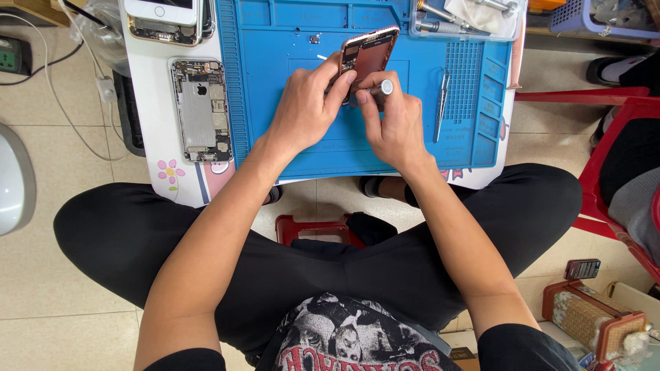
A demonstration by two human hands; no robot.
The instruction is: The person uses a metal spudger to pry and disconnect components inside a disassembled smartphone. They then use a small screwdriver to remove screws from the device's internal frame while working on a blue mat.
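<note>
My left hand (pixel 306 106) grips the near end of a rose-gold phone (pixel 370 55), tilted up off the blue work mat (pixel 295 41). My right hand (pixel 393 120) pinches a small silver-capped screwdriver (pixel 382 89) whose tip meets the phone's lower edge. Both hands sit close together over the middle of the mat. The screwdriver's tip is hidden behind my fingers.
An opened phone body (pixel 201 110) with exposed parts lies on the white table left of the mat, another phone (pixel 167 17) above it. Tweezers (pixel 441 104) rest on the mat's right side. Tools lie in a tray (pixel 467 20) at top right. Red stools (pixel 605 137) stand at right.
</note>
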